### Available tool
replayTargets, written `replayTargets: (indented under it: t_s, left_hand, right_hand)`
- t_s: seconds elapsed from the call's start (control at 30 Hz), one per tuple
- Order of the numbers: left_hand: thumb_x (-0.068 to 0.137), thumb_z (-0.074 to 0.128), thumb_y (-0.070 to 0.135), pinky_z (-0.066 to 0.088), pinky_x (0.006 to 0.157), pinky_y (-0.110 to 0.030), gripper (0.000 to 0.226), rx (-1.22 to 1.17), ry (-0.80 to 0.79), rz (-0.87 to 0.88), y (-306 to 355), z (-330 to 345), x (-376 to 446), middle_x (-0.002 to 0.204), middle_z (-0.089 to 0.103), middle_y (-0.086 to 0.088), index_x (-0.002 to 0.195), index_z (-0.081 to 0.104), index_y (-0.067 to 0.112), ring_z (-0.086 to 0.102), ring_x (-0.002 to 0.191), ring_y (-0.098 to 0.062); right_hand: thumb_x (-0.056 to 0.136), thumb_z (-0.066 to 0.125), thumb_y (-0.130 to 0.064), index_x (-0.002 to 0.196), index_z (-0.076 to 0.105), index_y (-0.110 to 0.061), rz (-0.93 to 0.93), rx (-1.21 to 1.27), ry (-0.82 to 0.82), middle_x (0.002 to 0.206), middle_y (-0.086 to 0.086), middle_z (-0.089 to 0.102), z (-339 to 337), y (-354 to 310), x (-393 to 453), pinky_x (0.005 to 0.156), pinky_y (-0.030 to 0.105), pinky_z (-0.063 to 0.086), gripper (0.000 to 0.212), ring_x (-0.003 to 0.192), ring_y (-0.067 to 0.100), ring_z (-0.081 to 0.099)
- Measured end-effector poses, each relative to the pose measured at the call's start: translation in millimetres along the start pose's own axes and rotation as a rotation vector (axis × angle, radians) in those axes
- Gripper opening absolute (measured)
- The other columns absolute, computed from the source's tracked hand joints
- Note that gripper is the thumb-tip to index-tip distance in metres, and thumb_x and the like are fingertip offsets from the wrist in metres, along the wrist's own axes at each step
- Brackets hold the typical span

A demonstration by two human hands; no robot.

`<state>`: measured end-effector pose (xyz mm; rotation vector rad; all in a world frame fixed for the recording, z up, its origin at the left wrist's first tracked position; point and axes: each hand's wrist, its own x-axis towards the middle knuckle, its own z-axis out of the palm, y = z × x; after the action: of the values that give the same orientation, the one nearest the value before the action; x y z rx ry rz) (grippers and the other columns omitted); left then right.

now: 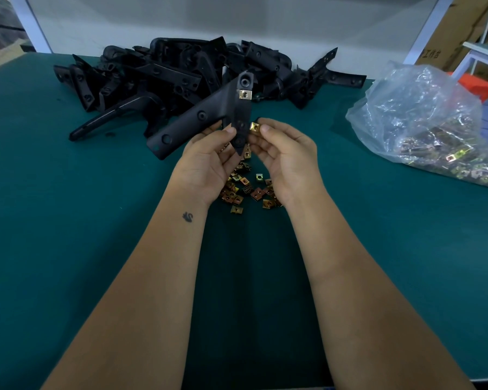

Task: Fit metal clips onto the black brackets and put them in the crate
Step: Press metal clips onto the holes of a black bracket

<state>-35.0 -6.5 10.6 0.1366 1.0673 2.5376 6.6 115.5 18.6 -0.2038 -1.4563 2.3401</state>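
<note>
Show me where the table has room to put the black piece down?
Bare green table lies left of the left hand, in front of the bracket pile. More lies near the right forearm, in front of the plastic bag. It is crowded below the hands, with loose clips, and along the back.

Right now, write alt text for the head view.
The left hand holds a black bracket upright, one metal clip already fitted, while the right hand pinches a second clip at its edge. Loose clips lie below on the green table.
</note>
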Motion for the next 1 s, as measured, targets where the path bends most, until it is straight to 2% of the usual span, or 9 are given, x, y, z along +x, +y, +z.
replayTargets:
  t_s: [0.4, 0.5, 0.6, 0.77, 1.0]
  left_hand:
    - [0.093, 0.058, 0.002, 0.057, 0.068, -0.022, 0.014, 0.045, 0.021, 0.01, 0.2, 2.4, -1.7, 0.087, 0.071, -0.002, 0.091, 0.062, 0.016, 0.068, 0.073, -0.009]
    - [0.093, 0.058, 0.003, 0.056, 0.066, -0.021, 0.013, 0.062, 0.015, -0.002, 1.2, 2.6, -2.1, 0.09, 0.07, -0.002, 0.098, 0.061, 0.015, 0.068, 0.074, -0.008]
    - [0.094, 0.057, 0.003, 0.056, 0.067, -0.021, 0.016, 0.095, -0.002, -0.008, 1.3, 4.2, -2.5, 0.092, 0.071, -0.002, 0.106, 0.06, 0.013, 0.068, 0.075, -0.008]
    - [0.093, 0.061, 0.003, 0.056, 0.068, -0.022, 0.029, 0.142, -0.006, 0.001, 2.7, 4.3, -3.5, 0.094, 0.071, 0.0, 0.12, 0.055, 0.011, 0.067, 0.079, -0.01]
    - [0.09, 0.063, -0.001, 0.057, 0.066, -0.024, 0.039, 0.18, 0.011, -0.007, 7.4, 0.6, -5.8, 0.084, 0.074, 0.001, 0.127, 0.052, 0.008, 0.07, 0.071, -0.009]
  right_hand:
    - [0.089, 0.062, 0.006, 0.088, 0.069, -0.006, -0.012, -0.014, -0.006, 0.081, 0.007, 0.072, 0.2, 0.8, 0.1, 0.074, 0.025, 0.057, 0.014, 0.076, 0.016, 0.068]
    - [0.087, 0.063, 0.007, 0.087, 0.07, -0.007, -0.028, -0.038, -0.012, 0.082, 0.008, 0.071, 0.1, 0.9, 0.5, 0.073, 0.024, 0.056, 0.015, 0.074, 0.015, 0.068]
    - [0.086, 0.065, 0.007, 0.091, 0.069, -0.008, -0.042, -0.058, -0.012, 0.088, 0.01, 0.07, 0.3, 1.4, 0.8, 0.079, 0.028, 0.056, 0.016, 0.081, 0.018, 0.066]
    - [0.085, 0.066, 0.008, 0.103, 0.065, -0.01, -0.07, -0.072, 0.002, 0.076, 0.001, 0.069, -0.4, 1.4, 2.8, 0.086, 0.032, 0.054, 0.025, 0.078, 0.013, 0.066]
    - [0.085, 0.066, 0.008, 0.107, 0.06, -0.007, -0.112, -0.191, -0.039, 0.083, 0.007, 0.068, -3.5, 3.5, 3.1, 0.096, 0.038, 0.052, 0.027, 0.088, 0.021, 0.065]
